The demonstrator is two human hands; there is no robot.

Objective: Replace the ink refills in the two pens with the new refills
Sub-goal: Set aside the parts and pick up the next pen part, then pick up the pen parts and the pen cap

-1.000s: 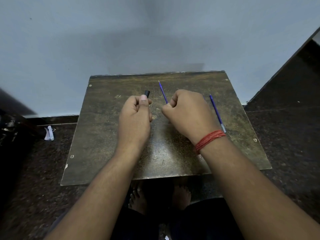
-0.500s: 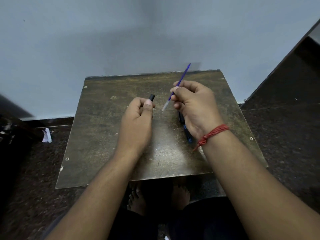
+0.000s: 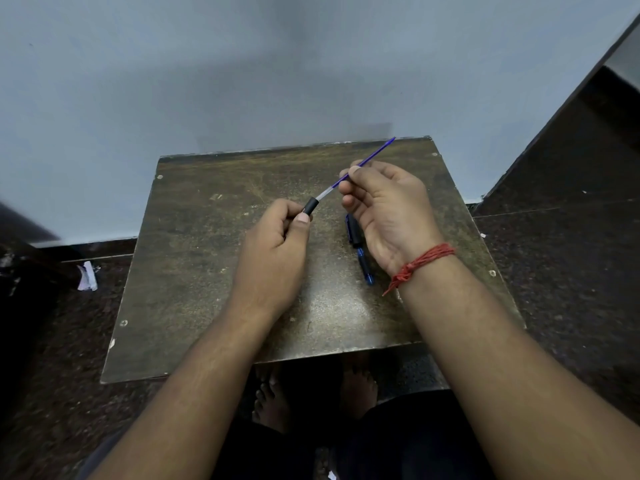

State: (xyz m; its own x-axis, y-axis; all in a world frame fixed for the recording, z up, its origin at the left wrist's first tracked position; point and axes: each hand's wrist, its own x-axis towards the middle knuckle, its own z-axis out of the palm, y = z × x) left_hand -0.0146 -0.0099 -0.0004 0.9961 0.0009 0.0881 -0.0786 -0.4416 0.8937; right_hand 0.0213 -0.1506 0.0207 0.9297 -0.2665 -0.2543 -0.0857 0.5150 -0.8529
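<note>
My left hand (image 3: 273,251) is closed around a black pen barrel (image 3: 310,206), whose open end sticks out past my thumb. My right hand (image 3: 388,209) pinches a thin blue refill (image 3: 375,154) between thumb and fingers. The refill's clear lower end meets the barrel's mouth and its blue end points up and right. A second pen (image 3: 360,252), black with a blue tip, lies on the small brown table (image 3: 194,271) just under my right palm, partly hidden by it.
The table stands against a pale blue wall (image 3: 242,81). A scrap of white paper (image 3: 86,276) lies on the dark floor to the left. My bare feet (image 3: 273,400) show below the table's front edge. A red thread band (image 3: 420,263) circles my right wrist.
My right hand lifted the blue refill off the table, turned it, and brought its clear end down to the mouth of the barrel in my left hand. The second pen is now uncovered.
</note>
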